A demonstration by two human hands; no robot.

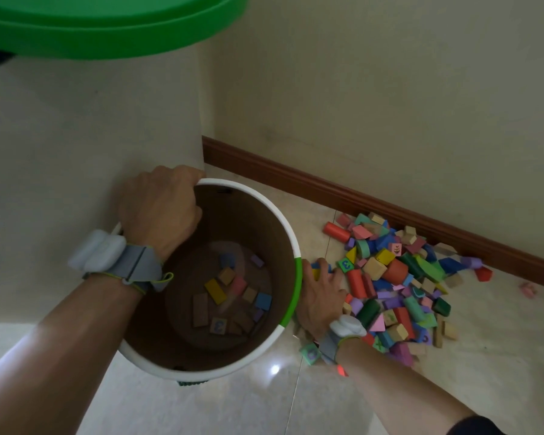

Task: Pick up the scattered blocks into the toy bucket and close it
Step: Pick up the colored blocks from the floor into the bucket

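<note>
On the floor, bucket: the round cardboard toy bucket with a white and green rim (296, 246) stands open on the glossy pale floor tiles (233, 403), just beside the pile.
Left hand: the left hand (161, 208) is clenched over the far rim, thumb outside and fingers hooked inside, steadying the tub.
Right hand: the right hand (322, 296) lies spread on the near edge of the heap of coloured wooden blocks (399, 277), fingers curling around a few; whether any are lifted I cannot tell.
Contents: only a thin layer of flat pieces (230, 296) covers the bottom, so most of the work remains.
Advice: rake a modest handful, lift clear of the rim, drop low to avoid bounce-outs.
Strays: a pink piece (527, 289) sits apart by the brown skirting board (358, 196).
Lid: perhaps the green plastic disc (107, 26) overhead.
</note>
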